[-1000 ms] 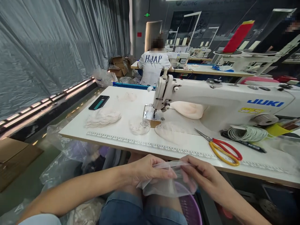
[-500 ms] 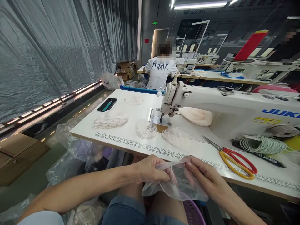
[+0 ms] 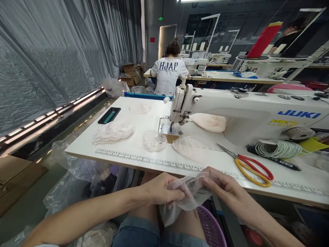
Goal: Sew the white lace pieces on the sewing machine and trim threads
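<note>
Both my hands hold a small clear plastic bag over my lap, just below the front edge of the white sewing table. My left hand pinches the bag's top left corner with closed fingers. My right hand grips the bag's right side, fingers curled into the crumpled plastic. The bag hangs down between my knees, bunched at the top. What is inside it I cannot make out.
On the table stand a white JUKI sewing machine, red-and-yellow scissors, a cord coil, white lace pieces, padded cups and a phone. A purple basket sits by my knee. A person in a white shirt sits ahead.
The bag was spread flat between my hands; now it is crumpled and bunched together, with my hands closer to each other. The camera view shifted slightly.
</note>
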The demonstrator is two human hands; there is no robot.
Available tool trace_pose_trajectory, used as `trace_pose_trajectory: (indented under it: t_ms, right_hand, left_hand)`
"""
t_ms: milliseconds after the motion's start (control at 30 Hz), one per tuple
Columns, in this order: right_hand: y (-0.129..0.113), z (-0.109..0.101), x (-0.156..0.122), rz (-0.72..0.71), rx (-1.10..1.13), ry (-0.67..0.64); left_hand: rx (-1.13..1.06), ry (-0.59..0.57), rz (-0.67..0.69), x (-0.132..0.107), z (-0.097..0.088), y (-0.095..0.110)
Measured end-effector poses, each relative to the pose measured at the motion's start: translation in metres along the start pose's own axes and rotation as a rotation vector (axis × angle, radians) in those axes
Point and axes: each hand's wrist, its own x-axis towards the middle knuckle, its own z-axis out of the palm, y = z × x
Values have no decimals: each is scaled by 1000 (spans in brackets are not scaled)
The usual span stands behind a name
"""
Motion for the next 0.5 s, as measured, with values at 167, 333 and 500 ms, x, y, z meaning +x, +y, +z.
trace_pose_trajectory:
  t_ms: [167, 333, 500]
  right_hand:
    - [12, 10, -2, 55, -37, 104]
    - [12, 4, -19, -13, -31, 107]
    - [27, -22, -37, -40, 72, 316]
  left_hand:
    - [71, 38, 111, 25, 7, -1]
    - [342, 274, 203, 42, 21, 6]
    - [190, 271, 120, 53, 17, 2]
